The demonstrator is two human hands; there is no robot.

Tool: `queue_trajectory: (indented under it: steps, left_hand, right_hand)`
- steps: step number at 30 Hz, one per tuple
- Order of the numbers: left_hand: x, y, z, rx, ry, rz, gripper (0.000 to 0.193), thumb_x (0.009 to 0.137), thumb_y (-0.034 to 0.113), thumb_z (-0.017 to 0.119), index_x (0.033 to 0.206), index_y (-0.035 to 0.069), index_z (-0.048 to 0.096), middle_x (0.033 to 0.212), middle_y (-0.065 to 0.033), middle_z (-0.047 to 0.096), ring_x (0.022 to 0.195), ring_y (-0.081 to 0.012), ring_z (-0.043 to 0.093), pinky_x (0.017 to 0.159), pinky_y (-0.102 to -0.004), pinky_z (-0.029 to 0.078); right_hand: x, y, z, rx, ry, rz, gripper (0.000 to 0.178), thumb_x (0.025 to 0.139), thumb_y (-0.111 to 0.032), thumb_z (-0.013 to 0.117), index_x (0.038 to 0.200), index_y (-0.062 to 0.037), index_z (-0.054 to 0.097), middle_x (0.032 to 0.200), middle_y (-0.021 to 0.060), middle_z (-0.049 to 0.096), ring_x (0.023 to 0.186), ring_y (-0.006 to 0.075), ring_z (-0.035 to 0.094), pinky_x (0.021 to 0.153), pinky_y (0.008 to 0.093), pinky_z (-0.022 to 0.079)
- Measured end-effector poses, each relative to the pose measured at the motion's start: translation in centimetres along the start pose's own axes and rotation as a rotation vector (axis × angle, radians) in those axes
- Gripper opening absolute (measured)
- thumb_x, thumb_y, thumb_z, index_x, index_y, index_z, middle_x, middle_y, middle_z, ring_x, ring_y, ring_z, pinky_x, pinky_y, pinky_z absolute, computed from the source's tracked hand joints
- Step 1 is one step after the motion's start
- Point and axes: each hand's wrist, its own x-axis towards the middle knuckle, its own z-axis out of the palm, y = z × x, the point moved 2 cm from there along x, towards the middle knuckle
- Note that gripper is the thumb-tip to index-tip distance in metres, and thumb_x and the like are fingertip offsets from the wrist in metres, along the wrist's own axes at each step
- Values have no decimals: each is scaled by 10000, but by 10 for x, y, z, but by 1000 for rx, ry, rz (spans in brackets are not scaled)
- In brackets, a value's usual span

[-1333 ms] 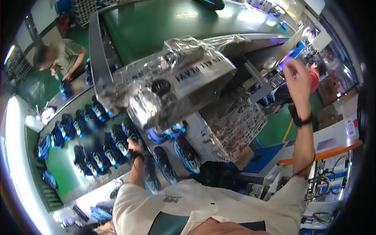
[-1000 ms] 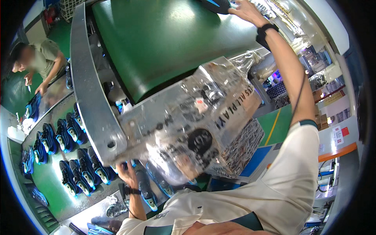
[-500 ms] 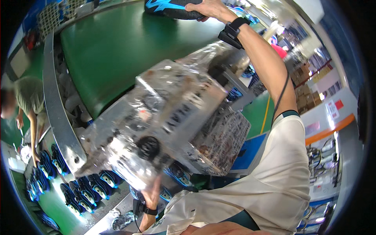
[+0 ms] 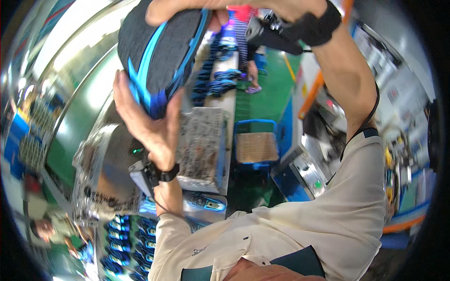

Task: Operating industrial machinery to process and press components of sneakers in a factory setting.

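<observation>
A shoe (image 4: 176, 51) with a dark grey, textured sole and bright blue stripes is held up high in front of me, its sole facing my view. My left hand (image 4: 152, 131) grips its lower end, thumb on one side and fingers on the other. From above, my right hand (image 4: 272, 8) reaches across and holds the upper end; part of it runs out of the picture. Both wrists carry black straps with small devices.
Below the shoe stands a plastic-wrapped machine (image 4: 105, 159) beside a speckled box (image 4: 201, 145). The green conveyor (image 4: 70, 136) lies left. Rows of blue-black shoes (image 4: 117, 243) are at lower left, near another person (image 4: 56, 229). A blue-framed stool (image 4: 257, 147) stands right of the box.
My right hand has brought the shoe in from the far end of the conveyor. My left hand has risen from beside the wrapped machine and taken hold too. The view has turned right.
</observation>
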Motion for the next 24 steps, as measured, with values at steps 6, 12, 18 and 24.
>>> queue_trajectory:
  steps: [6,12,18,24]
  left_hand:
    - [-94,90,97,-749,-438,-484,759,720,144,869,1351,-40,489,1203,-130,611,1063,-227,580,972,-368,451]
    - [-211,253,182,-1313,-923,-1100,475,799,57,772,1220,-9,563,1094,-78,649,934,-166,617,885,-323,488]
    - [-289,427,230,-1364,-1382,-1075,392,834,97,771,1166,-17,597,1058,-54,666,918,-123,607,832,-256,493]
    - [-361,576,294,-1477,-1664,-1139,554,897,280,740,1315,-27,547,1141,-62,645,1000,-113,589,903,-274,480]
  right_hand:
    - [-187,124,6,361,430,-38,496,897,-403,665,1164,15,641,946,164,726,772,217,720,643,316,570]
    - [-437,225,131,934,934,421,825,732,-179,853,1420,-8,433,1273,73,588,1191,120,506,1033,320,420]
    - [-597,239,137,638,1601,956,586,662,-77,852,1173,19,583,1055,56,671,939,112,615,859,282,513]
    - [-775,238,103,492,1814,1221,560,717,-93,817,1213,-9,573,998,28,648,837,122,594,782,270,501]
